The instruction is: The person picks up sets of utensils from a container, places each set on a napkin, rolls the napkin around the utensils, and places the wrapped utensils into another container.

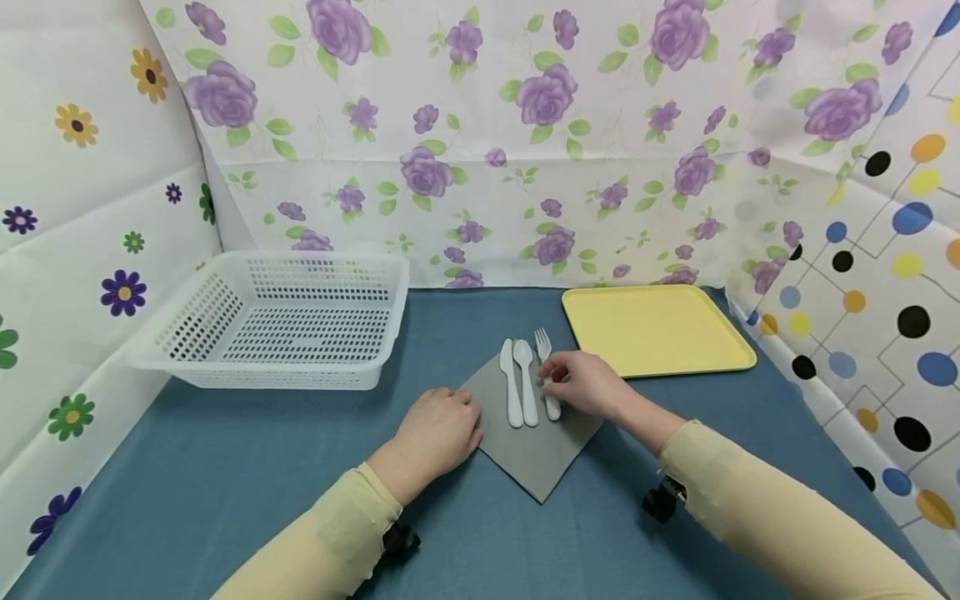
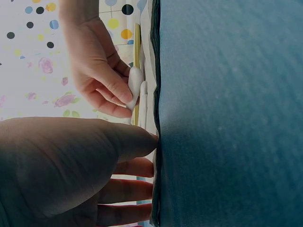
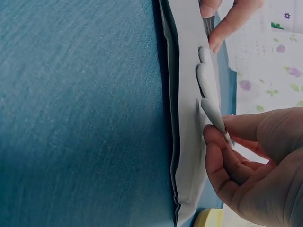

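A folded grey cloth napkin [image 1: 538, 467] lies cornerwise on the blue tablecloth. My right hand [image 1: 588, 385] pinches the white fork [image 1: 553, 408] between thumb and fingers over the napkin's right part. In the right wrist view the handle end of the fork [image 3: 213, 113] sticks out of the pinch, slightly tilted. Side by side on the napkin, left of the fork, are a white knife [image 1: 513, 392] and a white spoon [image 1: 528, 396]. My left hand [image 1: 435, 433] rests at the napkin's left corner, its fingertips on the cloth in the left wrist view.
A white perforated plastic basket [image 1: 300, 375] stands at the back left. At the back right lies a yellow tray [image 1: 660, 329], close behind my right hand. Patterned curtains [image 1: 480, 142] enclose the table on the back and both sides.
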Action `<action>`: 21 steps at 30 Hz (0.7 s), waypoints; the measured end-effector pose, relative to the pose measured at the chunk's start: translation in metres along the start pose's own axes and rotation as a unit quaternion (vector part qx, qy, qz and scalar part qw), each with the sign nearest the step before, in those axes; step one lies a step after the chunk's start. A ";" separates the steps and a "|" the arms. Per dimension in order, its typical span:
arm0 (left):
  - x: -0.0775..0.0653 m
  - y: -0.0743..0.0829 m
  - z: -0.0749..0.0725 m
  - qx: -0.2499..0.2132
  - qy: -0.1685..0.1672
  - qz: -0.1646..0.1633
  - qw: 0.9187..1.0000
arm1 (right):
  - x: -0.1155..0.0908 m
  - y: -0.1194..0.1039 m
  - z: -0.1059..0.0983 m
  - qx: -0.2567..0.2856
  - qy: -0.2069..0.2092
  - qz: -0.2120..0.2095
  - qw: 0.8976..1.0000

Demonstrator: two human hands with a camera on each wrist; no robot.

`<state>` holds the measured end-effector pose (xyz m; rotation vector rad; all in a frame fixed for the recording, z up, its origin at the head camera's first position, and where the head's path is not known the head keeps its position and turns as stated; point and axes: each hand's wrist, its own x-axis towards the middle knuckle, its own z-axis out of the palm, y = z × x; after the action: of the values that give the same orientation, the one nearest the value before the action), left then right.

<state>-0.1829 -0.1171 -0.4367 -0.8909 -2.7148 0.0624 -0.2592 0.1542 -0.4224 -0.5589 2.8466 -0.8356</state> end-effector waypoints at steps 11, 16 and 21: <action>0.000 0.000 0.000 -0.001 -0.006 -0.002 1.000 | 0.002 0.001 0.004 0.003 -0.002 -0.003 1.000; 0.000 0.000 -0.001 0.000 -0.003 -0.001 1.000 | 0.001 0.001 0.007 0.006 0.000 -0.004 1.000; 0.000 0.000 -0.002 0.000 -0.002 -0.001 1.000 | 0.000 -0.001 0.008 0.009 0.003 -0.004 1.000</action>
<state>-0.1822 -0.1171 -0.4352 -0.8897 -2.7189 0.0629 -0.2570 0.1499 -0.4283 -0.5667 2.8417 -0.8653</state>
